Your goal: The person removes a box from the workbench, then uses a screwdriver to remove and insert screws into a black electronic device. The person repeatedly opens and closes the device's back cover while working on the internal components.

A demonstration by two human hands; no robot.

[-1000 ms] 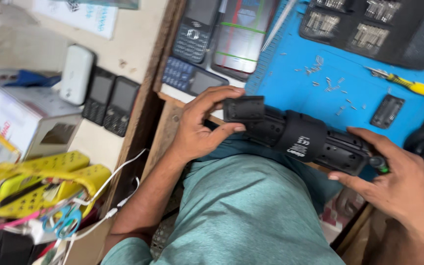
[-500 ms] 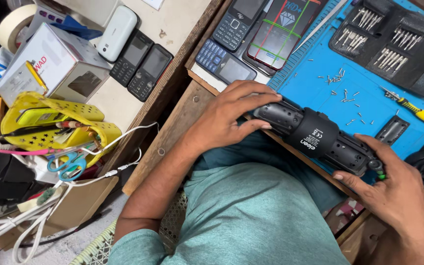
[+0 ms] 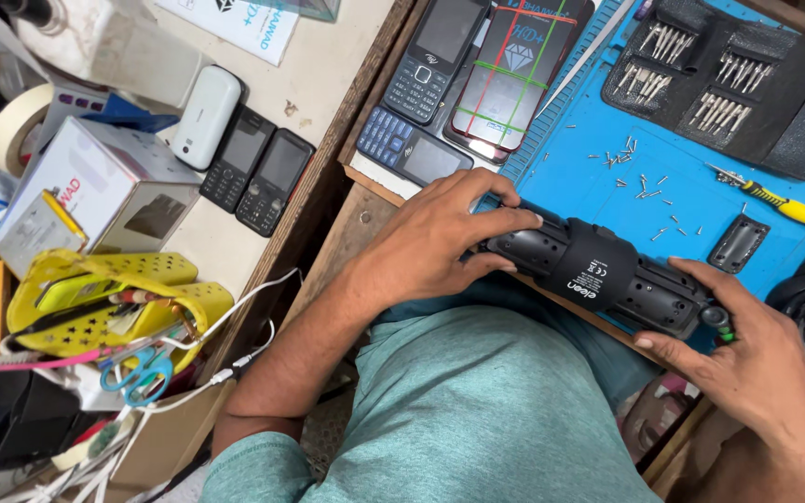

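Observation:
I hold a long black cylinder-shaped device with perforated ends across the front edge of a blue work mat. My left hand wraps over its left end, fingers curled around it. My right hand grips its right end, where a small green part shows by my thumb. The device lies roughly level, tilted down to the right, above my lap in a teal shirt.
Loose screws, a yellow-handled screwdriver and a black bit case lie on the mat. Several phones sit behind my left hand; two more phones, a white box and yellow basket crowd the left.
The view has shifted, bringing more of the left clutter and the mat into sight. Both hands keep their grip on the black device, which stays at the mat's front edge.

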